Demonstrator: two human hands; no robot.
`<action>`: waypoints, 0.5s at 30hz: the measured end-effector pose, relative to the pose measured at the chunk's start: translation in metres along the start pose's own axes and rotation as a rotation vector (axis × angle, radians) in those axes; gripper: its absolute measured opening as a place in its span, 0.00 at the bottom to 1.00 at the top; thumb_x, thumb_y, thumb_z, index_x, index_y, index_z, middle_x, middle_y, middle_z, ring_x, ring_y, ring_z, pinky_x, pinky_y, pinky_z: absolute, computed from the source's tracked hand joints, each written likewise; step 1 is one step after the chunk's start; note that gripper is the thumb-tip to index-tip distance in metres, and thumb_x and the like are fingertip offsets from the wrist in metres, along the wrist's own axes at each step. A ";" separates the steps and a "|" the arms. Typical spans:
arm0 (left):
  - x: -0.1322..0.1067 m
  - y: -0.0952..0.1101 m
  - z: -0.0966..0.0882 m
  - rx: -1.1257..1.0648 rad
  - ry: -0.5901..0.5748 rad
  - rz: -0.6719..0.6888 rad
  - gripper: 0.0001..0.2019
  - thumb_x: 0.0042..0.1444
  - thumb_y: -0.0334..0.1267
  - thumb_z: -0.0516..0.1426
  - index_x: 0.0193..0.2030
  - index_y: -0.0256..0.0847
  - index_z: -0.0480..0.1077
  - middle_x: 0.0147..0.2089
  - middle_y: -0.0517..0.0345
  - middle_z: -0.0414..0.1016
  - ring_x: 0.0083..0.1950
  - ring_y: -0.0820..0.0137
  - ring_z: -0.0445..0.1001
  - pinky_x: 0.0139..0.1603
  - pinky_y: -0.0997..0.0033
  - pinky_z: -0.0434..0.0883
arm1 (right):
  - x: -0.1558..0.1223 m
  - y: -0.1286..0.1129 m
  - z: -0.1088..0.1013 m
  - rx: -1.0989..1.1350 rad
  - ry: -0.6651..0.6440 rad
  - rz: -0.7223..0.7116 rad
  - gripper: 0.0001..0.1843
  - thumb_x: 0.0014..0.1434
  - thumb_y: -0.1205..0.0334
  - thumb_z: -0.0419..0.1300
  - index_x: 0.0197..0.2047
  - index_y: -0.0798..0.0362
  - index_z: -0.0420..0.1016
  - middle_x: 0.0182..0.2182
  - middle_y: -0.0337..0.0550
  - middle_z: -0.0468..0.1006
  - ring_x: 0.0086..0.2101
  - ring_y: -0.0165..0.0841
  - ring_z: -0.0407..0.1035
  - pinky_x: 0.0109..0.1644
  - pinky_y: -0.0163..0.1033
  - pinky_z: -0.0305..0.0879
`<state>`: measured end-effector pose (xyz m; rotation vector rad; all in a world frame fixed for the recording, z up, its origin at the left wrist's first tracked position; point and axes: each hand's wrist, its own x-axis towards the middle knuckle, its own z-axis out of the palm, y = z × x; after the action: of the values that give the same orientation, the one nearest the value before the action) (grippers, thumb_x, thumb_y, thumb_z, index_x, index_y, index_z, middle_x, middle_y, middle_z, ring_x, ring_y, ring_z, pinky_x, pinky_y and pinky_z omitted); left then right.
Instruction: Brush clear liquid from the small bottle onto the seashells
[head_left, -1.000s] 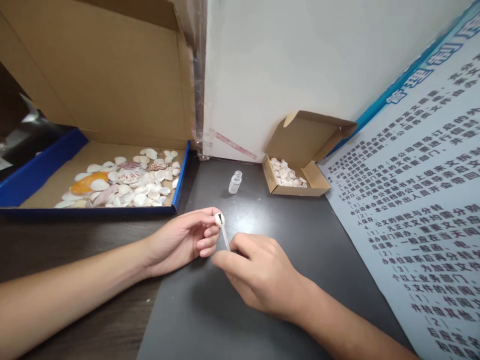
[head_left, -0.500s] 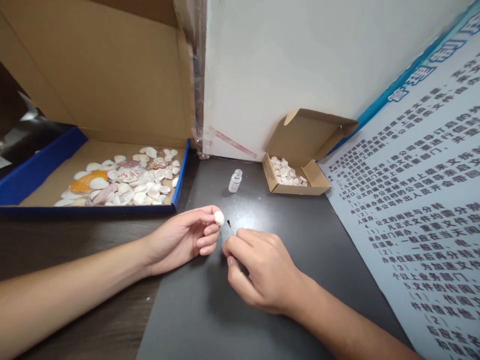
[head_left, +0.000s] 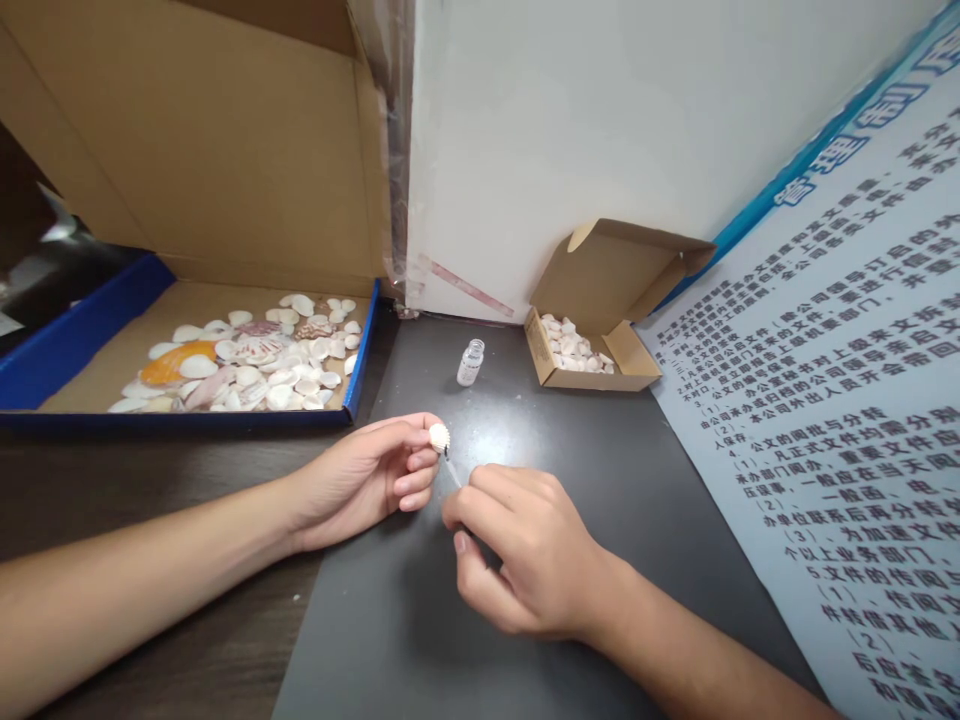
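Observation:
A small white ribbed seashell (head_left: 439,438) is pinched between the thumb and forefinger of my left hand (head_left: 379,465). My right hand (head_left: 517,545) is closed on a small brush (head_left: 453,472) with a clear, thin stem and a dark tip. The tip meets the lower edge of the shell, or lies just behind it. Most of the brush's handle is hidden by my fingers. Beyond my hands an uncapped clear glass bottle (head_left: 470,364) stands upright on the dark grey mat (head_left: 360,640).
To the left a blue-edged cardboard box (head_left: 351,400) lies open, holding many shells and an orange one (head_left: 169,363). A smaller open carton (head_left: 600,380) with white shells sits at the back right. A white wall panel (head_left: 570,120) and a printed board (head_left: 840,400) stand behind and right.
My right hand has moved slightly down and left, bringing the brush tip from beside the shell to its lower edge. My left hand and the shell have stayed almost still.

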<state>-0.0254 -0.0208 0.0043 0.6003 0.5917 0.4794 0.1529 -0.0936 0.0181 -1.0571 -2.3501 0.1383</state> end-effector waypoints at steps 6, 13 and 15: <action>0.000 -0.001 -0.001 0.016 0.003 0.008 0.06 0.61 0.33 0.55 0.32 0.37 0.64 0.26 0.65 0.56 0.22 0.80 0.56 0.23 0.80 0.58 | 0.001 0.002 -0.001 0.023 -0.032 -0.023 0.12 0.56 0.68 0.47 0.29 0.54 0.70 0.22 0.38 0.64 0.23 0.30 0.54 0.26 0.35 0.53; 0.000 -0.001 -0.001 0.019 0.002 0.006 0.05 0.61 0.33 0.55 0.33 0.37 0.65 0.26 0.65 0.57 0.22 0.80 0.56 0.23 0.79 0.58 | 0.000 0.002 0.000 0.019 -0.031 0.014 0.11 0.55 0.68 0.47 0.29 0.54 0.70 0.22 0.38 0.64 0.22 0.30 0.55 0.26 0.36 0.53; 0.001 -0.001 -0.001 0.018 -0.006 0.009 0.05 0.61 0.33 0.55 0.33 0.37 0.65 0.26 0.64 0.57 0.22 0.80 0.56 0.23 0.79 0.58 | 0.000 0.002 0.000 0.013 -0.014 0.051 0.10 0.55 0.68 0.48 0.27 0.54 0.68 0.21 0.38 0.64 0.22 0.30 0.55 0.26 0.36 0.53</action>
<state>-0.0257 -0.0206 0.0026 0.6214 0.5882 0.4810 0.1538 -0.0920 0.0176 -1.1138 -2.3329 0.1802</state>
